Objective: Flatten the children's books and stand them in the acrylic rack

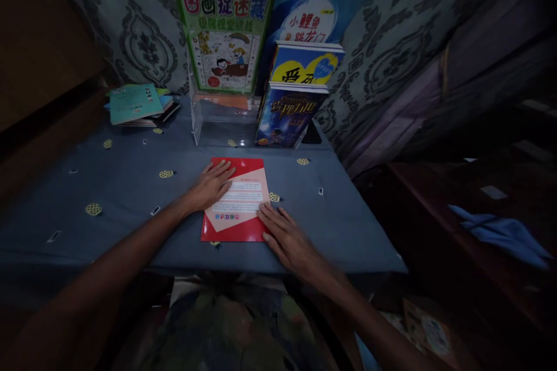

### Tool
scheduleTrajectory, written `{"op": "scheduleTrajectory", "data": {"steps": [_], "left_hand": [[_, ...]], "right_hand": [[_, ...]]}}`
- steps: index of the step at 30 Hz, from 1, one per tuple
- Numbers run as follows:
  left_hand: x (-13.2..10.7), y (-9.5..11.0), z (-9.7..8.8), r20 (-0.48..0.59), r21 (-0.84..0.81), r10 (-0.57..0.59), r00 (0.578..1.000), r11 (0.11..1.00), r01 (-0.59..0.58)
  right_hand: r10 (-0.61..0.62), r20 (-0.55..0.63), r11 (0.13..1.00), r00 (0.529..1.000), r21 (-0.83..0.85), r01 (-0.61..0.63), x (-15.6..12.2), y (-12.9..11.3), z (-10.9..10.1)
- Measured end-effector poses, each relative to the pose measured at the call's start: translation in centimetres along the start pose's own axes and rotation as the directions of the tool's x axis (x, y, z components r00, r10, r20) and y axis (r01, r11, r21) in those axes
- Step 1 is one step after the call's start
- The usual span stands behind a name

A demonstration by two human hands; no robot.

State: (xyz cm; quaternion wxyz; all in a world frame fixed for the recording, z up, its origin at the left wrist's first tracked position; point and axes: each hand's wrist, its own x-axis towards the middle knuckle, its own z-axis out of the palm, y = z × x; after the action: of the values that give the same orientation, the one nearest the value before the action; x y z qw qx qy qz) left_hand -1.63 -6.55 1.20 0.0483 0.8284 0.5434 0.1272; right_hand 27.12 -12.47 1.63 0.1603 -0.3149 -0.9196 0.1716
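Note:
A thin red book (237, 232) lies flat on the table near its front edge, with a pale panel of upside-down print on the cover facing up. My left hand (213, 185) rests on the book's upper left part, its fingers stretched out across the cover. At the lower right edge of the book, my right hand (285, 235) lies with fingers extended, the fingertips touching the cover. Neither hand grips anything.
Behind the book stands a clear acrylic rack (224, 133) holding a green picture book (228, 23), a dark blue book (289, 116) and several others. A small pile of books (134, 104) sits at the back left. The table (130, 185) has a grey-blue cloth. Blue fabric (500, 235) lies at right.

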Motion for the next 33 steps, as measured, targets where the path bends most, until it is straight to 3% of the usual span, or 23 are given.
{"op": "scheduleTrajectory", "data": {"steps": [8, 18, 24, 33], "left_hand": [[0.0, 0.1, -0.1, 0.017, -0.014, -0.019, 1.0, 1.0, 0.019], [0.0, 0.0, -0.1, 0.004, -0.018, -0.007, 1.0, 1.0, 0.007], [0.0, 0.1, -0.2, 0.008, -0.019, -0.011, 1.0, 1.0, 0.011], [-0.1, 0.2, 0.1, -0.024, 0.004, -0.011, 1.0, 1.0, 0.011]], "right_hand": [[-0.075, -0.014, 0.995, 0.997, -0.074, 0.074, -1.7, -3.8, 0.7], [-0.202, 0.11, 0.979, 0.973, 0.03, 0.2, 2.1, -8.5, 2.1], [-0.257, 0.151, 0.966, 0.955, 0.072, 0.248, 3.8, -8.8, 2.5], [-0.286, 0.128, 0.957, 0.95, 0.093, 0.276, 3.8, -7.9, 2.8]]}}
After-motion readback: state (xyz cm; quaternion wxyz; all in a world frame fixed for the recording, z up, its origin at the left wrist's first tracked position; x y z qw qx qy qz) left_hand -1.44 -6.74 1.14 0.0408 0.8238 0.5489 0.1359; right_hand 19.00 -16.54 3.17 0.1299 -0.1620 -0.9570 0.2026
